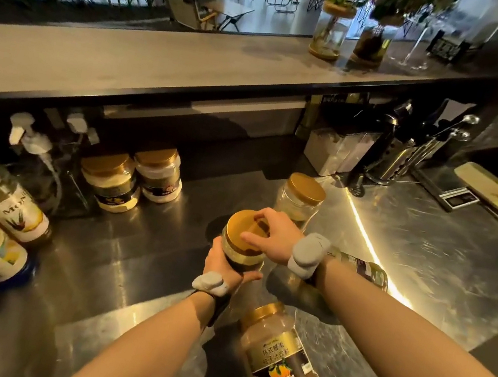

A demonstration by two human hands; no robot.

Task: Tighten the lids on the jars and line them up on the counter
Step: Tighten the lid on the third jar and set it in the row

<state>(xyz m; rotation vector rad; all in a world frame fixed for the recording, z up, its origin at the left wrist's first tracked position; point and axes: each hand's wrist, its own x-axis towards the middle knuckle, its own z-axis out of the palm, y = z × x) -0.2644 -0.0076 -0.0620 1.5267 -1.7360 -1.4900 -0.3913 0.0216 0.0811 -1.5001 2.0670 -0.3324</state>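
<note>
Five gold-lidded jars stand or lie on the steel table (427, 249), one of them in the hands. At the far left edge, two syrup bottles (0, 224) lean in from the frame border, and behind them a white pump bottle (29, 137) sits under the raised shelf (130, 62), which overhangs the back of the table. Next come two jars (131, 179) side by side, touching, tucked back near the shelf's shadow; the steel in front of them is bare down to the near edge.

In the middle, the left hand (223, 269) wraps the body of the held jar (242, 252) from below and behind, fingers closed round it. The right hand (272, 236) sits on top of its lid (244, 231), fingers and thumb curled over the rim, clenched on it. Both wrists carry grey bands. Whether the jar's base touches the table cannot be told.

Just behind the right hand an upright jar (299, 201) stands alone, near a bright strip of light that runs diagonally across the steel. Near the front edge, below the forearms, a large jar (281, 366) with an orange label lies tilted, lid pointing toward the hands. A small bottle (365, 270) lies beyond the right wrist.

Right of the light strip the table is open steel, bounded at the back by a utensil holder (395, 159) and a pale tray (492, 189).
</note>
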